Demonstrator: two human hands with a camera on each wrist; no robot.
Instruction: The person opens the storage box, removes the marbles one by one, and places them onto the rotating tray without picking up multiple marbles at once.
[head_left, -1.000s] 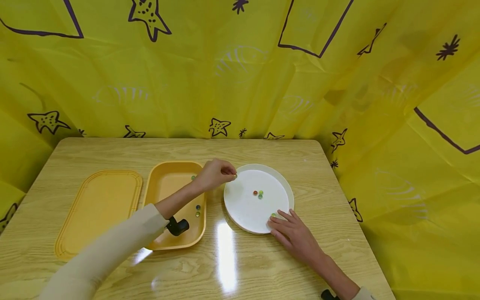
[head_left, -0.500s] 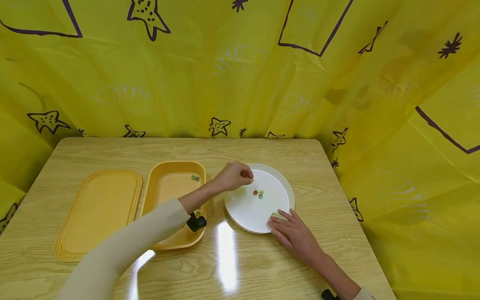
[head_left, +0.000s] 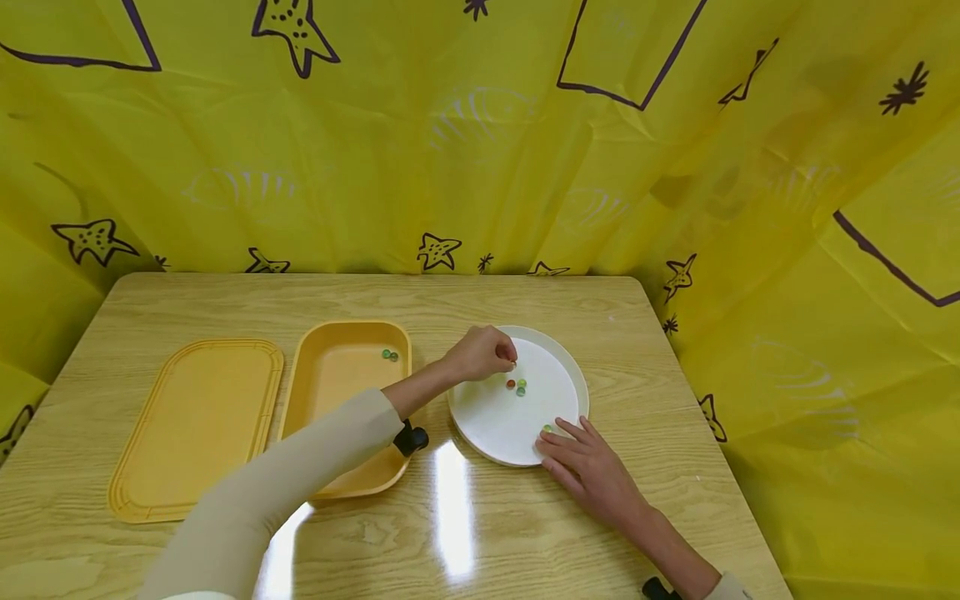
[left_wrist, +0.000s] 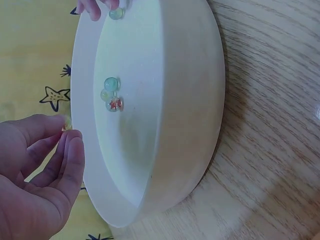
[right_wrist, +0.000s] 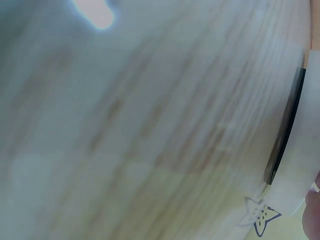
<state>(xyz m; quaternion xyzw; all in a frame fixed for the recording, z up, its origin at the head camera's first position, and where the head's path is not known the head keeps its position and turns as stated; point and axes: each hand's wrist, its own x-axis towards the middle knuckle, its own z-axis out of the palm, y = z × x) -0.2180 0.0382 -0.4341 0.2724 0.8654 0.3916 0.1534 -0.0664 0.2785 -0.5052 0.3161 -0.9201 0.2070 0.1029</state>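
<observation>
1. The left hand [head_left: 482,354] pinches a small yellowish marble [left_wrist: 68,122] between its fingertips, held above the white round dish [head_left: 483,425]
2. The right hand [head_left: 592,475] lies at the dish's near right rim, its fingers stretched out and slightly spread; a green marble [head_left: 547,428] sits in the dish right by its fingertips, though whether they touch it I cannot tell
3. Near the dish's middle, a red marble [left_wrist: 114,104], a pale yellow-green marble [left_wrist: 107,95] and a teal marble [left_wrist: 111,84] lie clustered
4. Left of the dish, a yellow tray [head_left: 330,379], partly hidden by the left sleeve [head_left: 300,467], holds two green marbles [head_left: 386,354] side by side at its far right
5. A flat yellow panel [head_left: 195,425] lies on the table [head_left: 465,300] beyond the tray's left side
</observation>
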